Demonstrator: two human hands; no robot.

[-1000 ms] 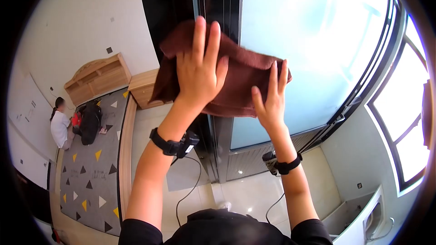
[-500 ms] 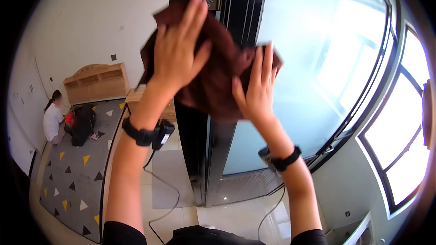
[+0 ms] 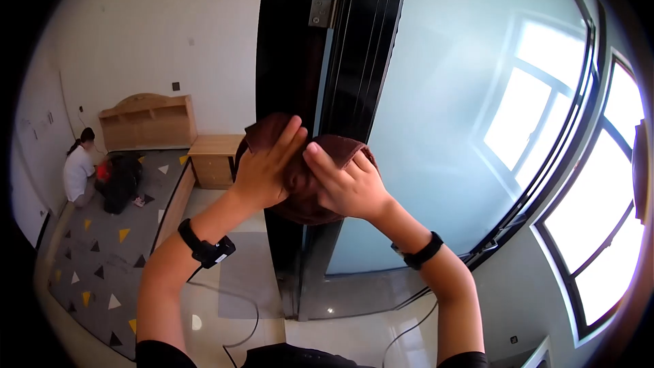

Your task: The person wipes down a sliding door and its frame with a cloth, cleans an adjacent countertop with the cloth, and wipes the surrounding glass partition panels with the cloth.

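Observation:
A dark brown cloth point(image 3: 313, 208) is bunched up in front of the black door frame point(image 3: 293, 61). My left hand point(image 3: 264, 170) grips the cloth's left side, its fingers pressed together and pointing up to the right. Close beside it, my right hand point(image 3: 346, 180) is wrapped round the right part of the cloth, thumb toward my left hand. Behind the hands stands the frosted glass door point(image 3: 436, 123), with a metal hinge point(image 3: 320, 11) above them on the frame. Each wrist wears a black strap with a small device.
At the left, a person point(image 3: 79, 170) in a white top sits by a grey patterned mattress point(image 3: 102, 259) with a dark bag point(image 3: 119, 187) on it. A wooden headboard point(image 3: 146, 126) and nightstand point(image 3: 214, 160) stand behind. Cables hang near both arms; a window point(image 3: 599, 211) is at right.
Both hands have come down and closer together. The cloth, spread wide earlier, is now gathered into a bunch between them. The view has shifted, showing more of the hinge.

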